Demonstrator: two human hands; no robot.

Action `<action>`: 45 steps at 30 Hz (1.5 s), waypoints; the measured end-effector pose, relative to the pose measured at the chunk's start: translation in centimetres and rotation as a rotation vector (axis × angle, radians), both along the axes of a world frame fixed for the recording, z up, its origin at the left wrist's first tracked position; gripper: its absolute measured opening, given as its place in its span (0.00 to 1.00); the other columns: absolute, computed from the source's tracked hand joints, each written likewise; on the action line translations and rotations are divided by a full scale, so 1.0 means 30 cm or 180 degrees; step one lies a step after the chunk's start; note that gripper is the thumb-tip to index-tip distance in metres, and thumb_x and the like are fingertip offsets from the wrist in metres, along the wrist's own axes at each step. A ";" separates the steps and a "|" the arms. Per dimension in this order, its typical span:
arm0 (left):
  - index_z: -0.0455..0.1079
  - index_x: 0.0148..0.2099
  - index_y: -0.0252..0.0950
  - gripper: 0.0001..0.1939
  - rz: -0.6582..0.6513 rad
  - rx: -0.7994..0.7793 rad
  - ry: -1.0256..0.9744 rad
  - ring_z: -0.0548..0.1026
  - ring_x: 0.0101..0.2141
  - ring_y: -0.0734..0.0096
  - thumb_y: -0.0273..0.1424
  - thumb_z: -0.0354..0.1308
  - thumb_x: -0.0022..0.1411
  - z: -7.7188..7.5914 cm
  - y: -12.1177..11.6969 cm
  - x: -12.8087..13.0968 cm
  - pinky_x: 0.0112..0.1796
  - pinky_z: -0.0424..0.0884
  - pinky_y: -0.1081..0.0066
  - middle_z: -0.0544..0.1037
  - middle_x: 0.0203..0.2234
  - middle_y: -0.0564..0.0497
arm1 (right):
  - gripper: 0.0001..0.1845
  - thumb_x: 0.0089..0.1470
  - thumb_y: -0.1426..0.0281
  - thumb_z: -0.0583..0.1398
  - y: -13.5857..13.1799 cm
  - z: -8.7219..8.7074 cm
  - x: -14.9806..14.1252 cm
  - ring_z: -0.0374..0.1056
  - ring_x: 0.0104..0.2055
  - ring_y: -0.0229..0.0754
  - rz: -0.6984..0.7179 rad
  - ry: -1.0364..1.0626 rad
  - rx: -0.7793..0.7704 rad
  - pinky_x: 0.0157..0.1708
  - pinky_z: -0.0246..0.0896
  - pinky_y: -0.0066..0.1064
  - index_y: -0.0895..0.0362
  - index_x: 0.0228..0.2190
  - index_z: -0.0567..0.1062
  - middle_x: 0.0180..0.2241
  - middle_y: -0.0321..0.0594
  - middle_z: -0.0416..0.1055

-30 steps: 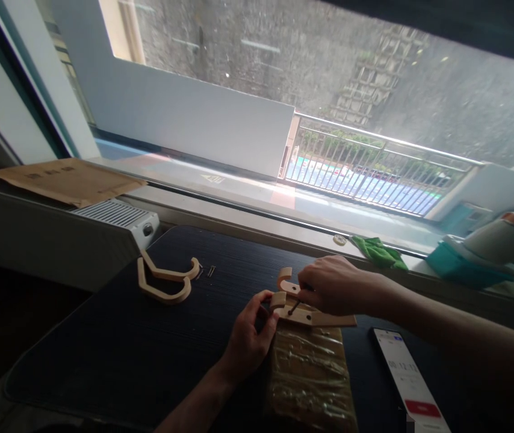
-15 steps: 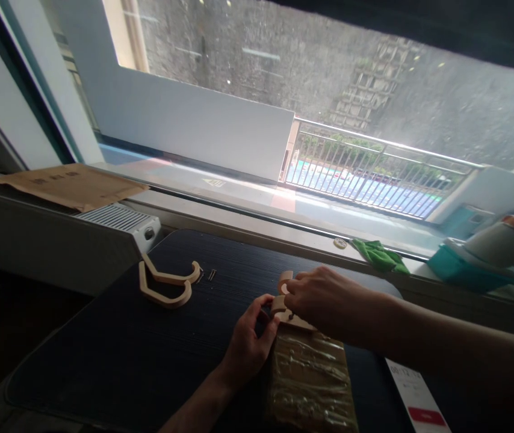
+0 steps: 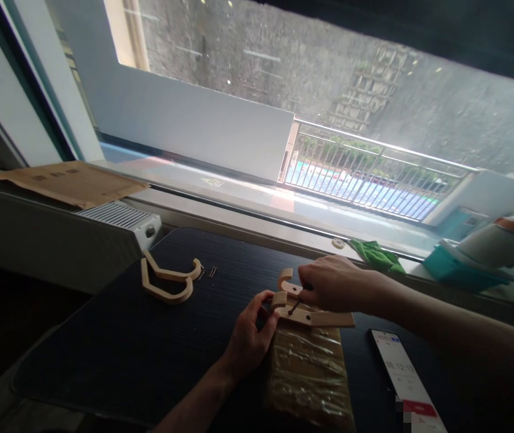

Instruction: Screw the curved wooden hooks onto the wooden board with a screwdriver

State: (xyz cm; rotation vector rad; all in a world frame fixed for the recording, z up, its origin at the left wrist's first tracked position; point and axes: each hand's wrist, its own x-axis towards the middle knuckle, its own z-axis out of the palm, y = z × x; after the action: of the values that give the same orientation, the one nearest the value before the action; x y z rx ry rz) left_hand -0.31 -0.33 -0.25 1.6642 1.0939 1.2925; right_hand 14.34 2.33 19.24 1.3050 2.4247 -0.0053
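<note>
A pale wooden hook (image 3: 333,319) lies across the front of a tape-wrapped box (image 3: 309,376), with dark holes in its flat part. My left hand (image 3: 252,331) grips its curved end between thumb and fingers. Above it, my right hand (image 3: 329,282) is closed round a thin dark rod-shaped tool (image 3: 295,307), whose tip meets the hook at one hole; its handle is hidden in my fingers. Just behind is a second wooden hook (image 3: 285,277), partly covered by my right hand.
Two more wooden hooks (image 3: 167,296) rest at the table's left, beside several small screws (image 3: 212,272). A phone (image 3: 404,373) showing a timer lies right of the box. On the sill are a tape roll (image 3: 338,243), a green cloth (image 3: 377,255) and a teal container (image 3: 455,267). A brown envelope (image 3: 71,182) lies at left.
My right hand has lifted slightly and turned, uncovering the tool's shaft and more of the hook's flat part. The left hand keeps its hold. More of the phone shows.
</note>
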 end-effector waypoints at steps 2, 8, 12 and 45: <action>0.63 0.51 0.38 0.14 -0.0007 0.0002 0.0013 0.73 0.33 0.70 0.31 0.52 0.62 0.001 0.000 -0.002 0.38 0.70 0.70 0.74 0.38 0.50 | 0.09 0.53 0.68 0.56 -0.022 0.010 -0.013 0.67 0.29 0.42 0.0171 0.0006 0.0007 0.25 0.52 0.30 0.57 0.34 0.74 0.27 0.40 0.72; 0.63 0.51 0.38 0.14 -0.0011 -0.0046 0.0035 0.74 0.32 0.70 0.31 0.52 0.62 0.009 -0.002 -0.001 0.36 0.71 0.71 0.75 0.38 0.50 | 0.12 0.55 0.81 0.51 -0.062 0.000 -0.026 0.66 0.29 0.40 0.1232 -0.0170 0.0269 0.22 0.49 0.30 0.59 0.32 0.74 0.34 0.43 0.72; 0.63 0.51 0.38 0.14 0.0034 -0.0084 0.0045 0.74 0.33 0.70 0.31 0.52 0.62 0.010 -0.003 0.002 0.36 0.70 0.71 0.75 0.38 0.50 | 0.13 0.55 0.81 0.50 -0.049 -0.026 -0.016 0.66 0.28 0.39 0.1288 -0.0142 0.0322 0.22 0.50 0.30 0.60 0.32 0.74 0.34 0.43 0.71; 0.62 0.52 0.38 0.17 -0.0071 -0.0236 -0.0183 0.73 0.35 0.69 0.30 0.53 0.60 0.011 -0.005 0.005 0.38 0.70 0.70 0.74 0.38 0.50 | 0.20 0.59 0.60 0.48 -0.004 -0.039 0.063 0.69 0.31 0.42 -0.0230 0.0149 -0.0119 0.27 0.53 0.30 0.56 0.30 0.75 0.27 0.41 0.74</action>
State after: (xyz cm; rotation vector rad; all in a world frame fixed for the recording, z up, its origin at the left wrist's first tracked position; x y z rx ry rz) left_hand -0.17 -0.49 0.08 1.5712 1.0735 1.2630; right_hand 16.24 2.22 18.08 1.3896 2.4029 -0.1014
